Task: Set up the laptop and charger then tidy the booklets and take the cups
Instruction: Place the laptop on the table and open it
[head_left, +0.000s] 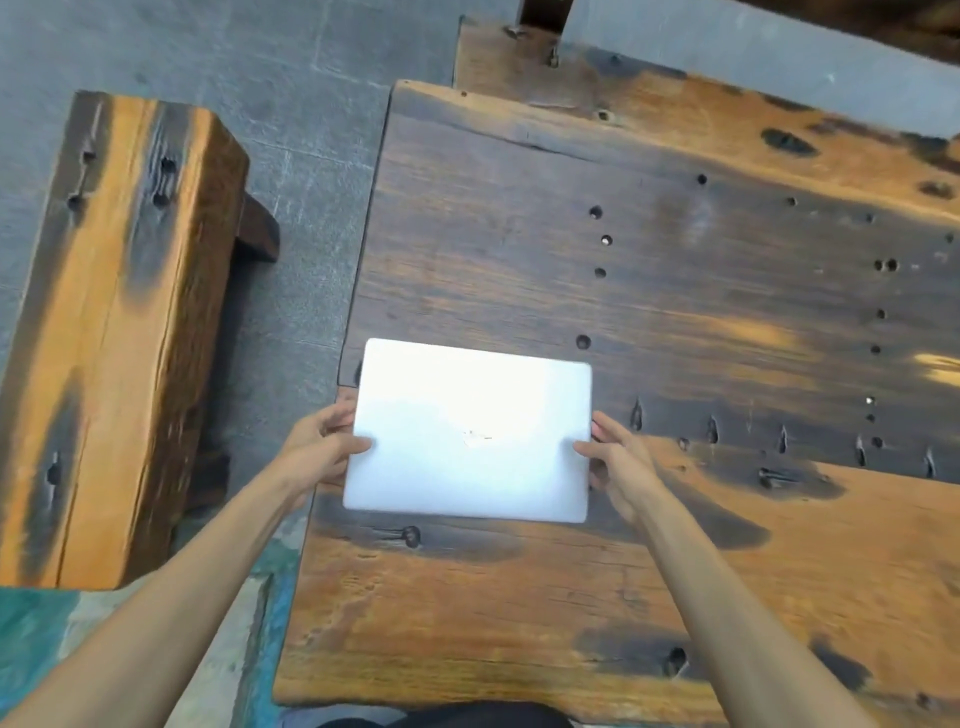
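Head view shows my left hand (324, 447) and right hand (615, 462) gripping the closed silver laptop (467, 431) by its short edges, level over the desk (675, 312), ready to set down squarely.

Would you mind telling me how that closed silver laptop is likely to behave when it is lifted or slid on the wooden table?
The closed silver laptop is a flat slab, so probably stiff. Its glossy lid reflects glare, so likely slippery; the left hand and right hand grip opposite edges. It probably slides rather than tips on the wooden table.
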